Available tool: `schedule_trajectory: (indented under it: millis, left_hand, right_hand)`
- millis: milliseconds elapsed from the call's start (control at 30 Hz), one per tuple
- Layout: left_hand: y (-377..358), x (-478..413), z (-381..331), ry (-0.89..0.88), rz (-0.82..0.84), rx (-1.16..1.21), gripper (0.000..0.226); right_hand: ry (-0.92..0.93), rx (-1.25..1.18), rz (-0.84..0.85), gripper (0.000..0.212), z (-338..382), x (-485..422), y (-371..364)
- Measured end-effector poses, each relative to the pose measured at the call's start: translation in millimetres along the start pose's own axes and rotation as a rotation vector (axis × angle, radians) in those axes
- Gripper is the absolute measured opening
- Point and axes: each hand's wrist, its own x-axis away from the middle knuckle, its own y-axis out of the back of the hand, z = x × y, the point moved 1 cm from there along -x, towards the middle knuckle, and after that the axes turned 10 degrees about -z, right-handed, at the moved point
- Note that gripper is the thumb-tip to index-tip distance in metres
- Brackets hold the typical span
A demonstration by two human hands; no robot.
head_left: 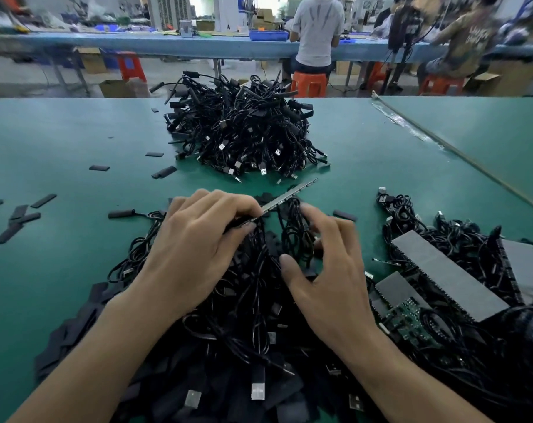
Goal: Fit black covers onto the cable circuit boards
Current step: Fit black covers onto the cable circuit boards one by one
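Loose black covers [21,218] lie scattered on the left of the green table [76,132], well apart from each other. Nearer the middle, the left hand [195,248] is closed around a thin strip of circuit boards [285,198], thumb and fingers pinching its near end while the far end slants up and to the right. Beneath both hands lies a heap of cables [253,315] with metal plugs. Behind it, farther back on the table, rises a bigger pile of cables [244,129]. The right hand [326,276] rests on the near heap with fingers spread and curled, gripping nothing that can be seen. At the far right, grey panels [448,273] lie among more cables.
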Motion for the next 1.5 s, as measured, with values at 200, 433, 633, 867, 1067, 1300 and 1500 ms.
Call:
schedule_trajectory:
  millis: [200, 433, 633, 867, 1067, 1300, 1500]
  left_hand:
    - [14.0, -6.3, -14.7, -0.165, -0.142, -0.086, 0.015]
    - [13.4, -3.7, -17.9, -0.266, -0.331, -0.373, 0.009]
    - [4.5, -0.8, -17.8, -0.137, -0.056, 0.001, 0.016]
    - [-6.1, 1.4, -24.1, 0.001, 0.101, 0.313, 0.019]
    - [-12.3, 11.0, -13.6, 0.428, 0.113, 0.743, 0.011]
    - [-15.9, 15.6, -3.4, 0.641, 0.216, 0.934, 0.008]
    - [-18.9, 17.3, -1.5, 0.665, 0.204, 0.935, 0.009]
  right_hand:
    - [0.000, -0.071, -0.015, 0.091, -0.4, 0.3, 2.5]
    - [-0.031, -0.040, 0.011, 0.087, -3.1, -1.0, 0.4]
    - [-0.006, -0.006, 0.009, 0.084, -1.3, -1.9, -0.4]
    - [0.093, 0.147, -0.141, 0.033, 1.9, -2.4, 0.3]
    - [0.252, 0.148, -0.192, 0.021, 1.7, -5.5, 3.0]
    - [0.319, 0.034, -0.106, 0.021, 6.8, -5.7, 6.3]
    - [0.167, -0.041, -0.042, 0.020, 10.9, -8.2, 5.4]
